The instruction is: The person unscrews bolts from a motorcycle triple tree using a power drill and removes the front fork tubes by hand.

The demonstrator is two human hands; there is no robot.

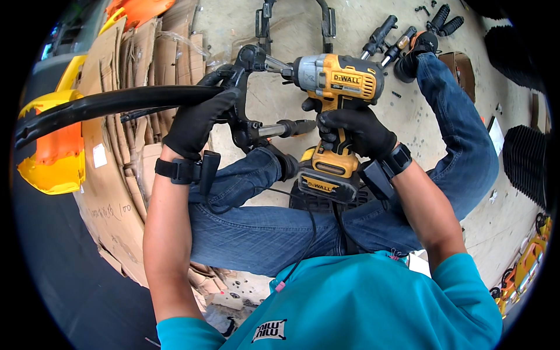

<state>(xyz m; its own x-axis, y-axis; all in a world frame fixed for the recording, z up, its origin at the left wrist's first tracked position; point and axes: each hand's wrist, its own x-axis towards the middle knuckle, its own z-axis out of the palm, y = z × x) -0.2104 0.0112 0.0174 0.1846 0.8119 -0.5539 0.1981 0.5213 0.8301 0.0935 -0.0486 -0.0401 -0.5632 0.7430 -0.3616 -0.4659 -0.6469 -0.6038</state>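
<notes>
My right hand [363, 129], in a black glove, is wrapped round the handle of a yellow and black cordless impact driver [338, 73]. The driver's nose points left, against or very near the upper joint of a black metal frame [251, 57]; the bit's exact contact cannot be made out. Two silver shafts with black ends come off the frame, the lower shaft [274, 130] pointing right. Also gloved, my left hand [201, 122] is closed round the frame where a long curved black tube [105, 104] runs out to the left. Its fingertips are partly hidden behind the frame.
Flattened cardboard [105, 192] is stacked at the left, beside yellow and orange plastic parts [55, 146]. Two shock absorbers [379, 38] lie at the upper right near my shoe. A black U-shaped frame [329, 26] stands at the top. Ribbed black parts [525, 166] line the right.
</notes>
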